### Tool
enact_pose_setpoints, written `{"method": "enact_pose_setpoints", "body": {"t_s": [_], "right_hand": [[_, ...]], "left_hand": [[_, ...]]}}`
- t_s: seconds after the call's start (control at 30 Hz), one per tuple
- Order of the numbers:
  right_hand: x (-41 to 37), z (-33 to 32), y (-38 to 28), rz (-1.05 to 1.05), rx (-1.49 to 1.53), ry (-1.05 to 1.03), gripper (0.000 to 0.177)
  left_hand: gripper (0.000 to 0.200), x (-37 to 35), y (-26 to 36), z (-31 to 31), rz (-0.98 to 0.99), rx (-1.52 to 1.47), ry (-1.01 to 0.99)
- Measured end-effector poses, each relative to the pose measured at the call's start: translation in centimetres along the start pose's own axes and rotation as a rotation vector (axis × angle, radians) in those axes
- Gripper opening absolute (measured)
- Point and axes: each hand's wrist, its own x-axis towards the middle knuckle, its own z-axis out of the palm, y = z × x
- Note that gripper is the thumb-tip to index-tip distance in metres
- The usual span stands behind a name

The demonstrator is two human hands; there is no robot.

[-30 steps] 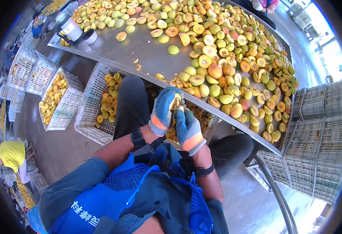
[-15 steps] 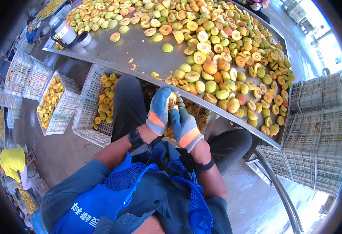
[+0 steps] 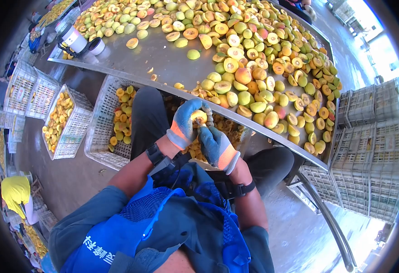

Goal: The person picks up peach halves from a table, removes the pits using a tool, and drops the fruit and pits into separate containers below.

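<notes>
Cups a peach half [image 3: 198, 115] in the curled left hand [image 3: 182, 123], under the counter [image 3: 163, 59] edge at 12 o'clock; clamps a small tool [image 3: 209, 119] in the right hand [image 3: 216, 146], over the basket [image 3: 244, 136], likely catching scraps.

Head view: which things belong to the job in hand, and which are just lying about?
In use: left hand, gripping a peach half; right hand, holding a grey tool against it; fruit pile on the metal table; bin below the hands.
Lying about: white jug; floor crates of fruit; stacked crates; person in yellow.
</notes>
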Motion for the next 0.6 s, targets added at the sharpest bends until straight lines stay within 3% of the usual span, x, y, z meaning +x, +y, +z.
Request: {"method": "enact_pose_setpoints", "body": {"t_s": [0.07,0.17,0.2,0.3,0.4,0.5,0.6], "right_hand": [[0.4,-0.3,0.5,-0.013,-0.096,-0.010,0.045],[0.5,0.1,0.8,-0.077,-0.217,-0.001,0.045],[0.4,0.2,0.7,-0.105,-0.254,0.009,0.045],[0.2,0.4,0.2,0.119,0.100,-0.082,0.035],[-0.3,-0.3,-0.3,0.200,0.232,-0.177,0.036],[0.0,-0.1,0.4,0.177,0.181,-0.153,0.037],[0.7,0.2,1.4,0.066,-0.070,-0.092,0.025]], "left_hand": [[0.017,0.1,-0.3,0.0,-0.013,-0.078,0.070],[0.036,0.6,0.2,0.5,-0.307,-0.336,0.308],[0.040,0.7,0.0,0.5,-0.303,-0.327,0.306],[0.048,0.5,-0.5,0.1,-0.295,-0.314,0.319],[0.050,0.3,-1.0,0.1,-0.307,-0.309,0.347],[0.051,0.2,-1.8,0.0,-0.320,-0.309,0.388],[0.051,0.2,-2.0,0.0,-0.347,-0.297,0.420]]}}
